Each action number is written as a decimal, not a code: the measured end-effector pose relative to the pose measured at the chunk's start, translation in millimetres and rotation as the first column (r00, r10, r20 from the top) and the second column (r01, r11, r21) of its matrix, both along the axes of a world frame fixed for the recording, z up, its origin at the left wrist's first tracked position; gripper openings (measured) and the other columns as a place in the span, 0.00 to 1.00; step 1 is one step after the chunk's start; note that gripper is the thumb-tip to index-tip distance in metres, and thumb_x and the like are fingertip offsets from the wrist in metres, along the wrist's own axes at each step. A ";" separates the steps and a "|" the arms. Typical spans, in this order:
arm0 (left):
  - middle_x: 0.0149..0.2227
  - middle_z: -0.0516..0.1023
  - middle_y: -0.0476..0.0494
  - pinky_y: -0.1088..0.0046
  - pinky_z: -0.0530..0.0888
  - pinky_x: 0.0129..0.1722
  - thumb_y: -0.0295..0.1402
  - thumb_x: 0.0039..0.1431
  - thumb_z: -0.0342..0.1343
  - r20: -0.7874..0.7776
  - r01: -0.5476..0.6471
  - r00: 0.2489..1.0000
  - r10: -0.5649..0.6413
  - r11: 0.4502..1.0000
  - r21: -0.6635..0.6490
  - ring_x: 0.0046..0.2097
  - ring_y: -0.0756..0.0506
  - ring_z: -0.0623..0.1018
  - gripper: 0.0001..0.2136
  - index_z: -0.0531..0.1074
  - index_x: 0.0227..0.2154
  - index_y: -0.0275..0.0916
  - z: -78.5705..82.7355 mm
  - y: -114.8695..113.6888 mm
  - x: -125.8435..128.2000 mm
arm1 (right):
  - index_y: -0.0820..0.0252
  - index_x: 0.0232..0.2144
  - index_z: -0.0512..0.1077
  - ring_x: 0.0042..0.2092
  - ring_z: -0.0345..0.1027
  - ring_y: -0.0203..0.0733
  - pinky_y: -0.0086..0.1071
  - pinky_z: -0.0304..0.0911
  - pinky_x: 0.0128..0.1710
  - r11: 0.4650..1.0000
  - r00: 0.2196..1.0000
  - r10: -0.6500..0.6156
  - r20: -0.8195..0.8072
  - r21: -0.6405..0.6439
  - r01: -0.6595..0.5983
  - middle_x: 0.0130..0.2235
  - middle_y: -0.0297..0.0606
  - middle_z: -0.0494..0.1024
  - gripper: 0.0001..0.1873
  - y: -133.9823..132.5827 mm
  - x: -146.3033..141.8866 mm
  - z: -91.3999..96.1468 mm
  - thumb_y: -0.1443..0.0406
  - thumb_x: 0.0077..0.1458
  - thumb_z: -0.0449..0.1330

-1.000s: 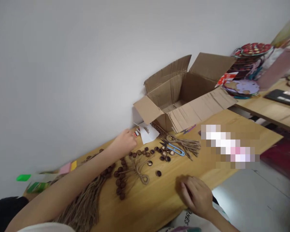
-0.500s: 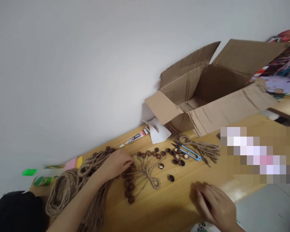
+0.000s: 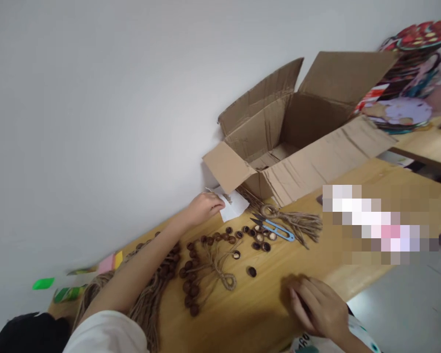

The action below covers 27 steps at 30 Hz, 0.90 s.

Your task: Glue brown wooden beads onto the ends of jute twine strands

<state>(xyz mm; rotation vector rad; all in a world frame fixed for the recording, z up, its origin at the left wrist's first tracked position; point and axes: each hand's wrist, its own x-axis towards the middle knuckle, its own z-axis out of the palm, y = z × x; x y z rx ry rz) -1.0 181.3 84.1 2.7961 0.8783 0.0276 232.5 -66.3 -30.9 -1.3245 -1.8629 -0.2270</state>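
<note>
Moved from the strung beads (image 3: 188, 287) to the white paper (image 3: 235, 212) at their one o'clock, the left hand (image 3: 205, 208) is curled; so is the right hand (image 3: 318, 306); grips cannot be told. Several loose beads (image 3: 265, 246) remain unstrung.

cam: single, head-worn | faces: forward and down, tilted, across light wooden counter (image 3: 264, 304) toward plain white wall (image 3: 95, 98) | range: close, left hand (image 3: 206, 208) and right hand (image 3: 320, 308) both in frame

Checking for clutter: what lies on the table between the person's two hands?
In the head view, loose brown beads lie on the wooden table between the left hand and the right hand.
</note>
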 end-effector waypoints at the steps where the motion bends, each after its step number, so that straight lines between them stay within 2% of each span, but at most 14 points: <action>1: 0.35 0.81 0.43 0.69 0.70 0.44 0.33 0.65 0.45 0.000 -0.003 1.000 0.003 0.999 0.033 0.38 0.46 0.78 0.13 0.76 0.34 0.39 -2.5 2.8 6.3 | 0.61 0.31 0.70 0.31 0.67 0.36 0.30 0.61 0.35 1.000 1.000 0.002 -0.004 0.001 -0.002 0.27 0.36 0.75 0.09 -0.3 0.2 0.0 0.70 0.59 0.51; 5: 0.34 0.79 0.40 0.65 0.69 0.42 0.34 0.66 0.42 -0.006 -0.030 1.000 0.031 0.987 0.156 0.38 0.43 0.77 0.15 0.75 0.34 0.38 -11.5 10.1 19.9 | 0.61 0.29 0.71 0.31 0.67 0.36 0.30 0.61 0.34 1.000 1.000 -0.007 -0.028 0.006 0.007 0.27 0.37 0.75 0.09 -3.1 0.7 -3.1 0.69 0.59 0.51; 10: 0.35 0.79 0.39 0.64 0.69 0.43 0.34 0.65 0.41 -0.024 -0.038 0.999 0.046 0.967 0.252 0.38 0.43 0.77 0.15 0.74 0.34 0.37 -16.3 17.3 21.1 | 0.62 0.30 0.71 0.32 0.66 0.38 0.31 0.60 0.35 0.999 0.999 -0.004 -0.053 -0.033 0.002 0.27 0.37 0.74 0.09 -5.2 -0.4 -6.5 0.70 0.59 0.52; 15: 0.34 0.79 0.41 0.66 0.70 0.42 0.34 0.64 0.43 -0.046 -0.020 0.998 0.034 0.957 0.291 0.38 0.44 0.76 0.14 0.74 0.33 0.38 -18.3 20.7 18.9 | 0.62 0.28 0.70 0.30 0.65 0.37 0.31 0.59 0.33 1.000 0.997 -0.001 -0.082 0.001 0.001 0.26 0.37 0.73 0.11 -3.2 -0.6 0.4 0.70 0.60 0.50; 19: 0.35 0.79 0.40 0.62 0.69 0.44 0.33 0.63 0.45 -0.042 -0.038 0.998 0.055 0.942 0.334 0.40 0.42 0.76 0.13 0.75 0.33 0.39 -22.0 20.1 16.4 | 0.61 0.26 0.69 0.28 0.64 0.35 0.31 0.58 0.32 1.000 0.997 -0.004 -0.081 -0.005 0.004 0.24 0.35 0.72 0.11 -2.6 -0.5 3.7 0.70 0.59 0.50; 25: 0.41 0.79 0.38 0.61 0.70 0.46 0.27 0.58 0.48 -0.057 -0.028 0.997 0.053 0.929 0.368 0.44 0.40 0.75 0.13 0.75 0.42 0.39 -27.6 19.3 13.6 | 0.61 0.26 0.69 0.29 0.65 0.36 0.31 0.58 0.33 1.000 0.997 -0.008 -0.080 0.000 0.008 0.25 0.36 0.73 0.12 -3.3 -0.8 2.1 0.70 0.60 0.50; 27: 0.40 0.79 0.39 0.61 0.70 0.45 0.25 0.56 0.48 -0.072 -0.010 0.997 0.039 0.929 0.369 0.43 0.41 0.75 0.14 0.76 0.40 0.40 -28.0 19.6 13.5 | 0.61 0.25 0.68 0.29 0.64 0.36 0.31 0.57 0.33 1.000 0.997 -0.002 -0.083 -0.004 0.002 0.25 0.36 0.72 0.13 -3.2 -0.8 1.8 0.70 0.60 0.49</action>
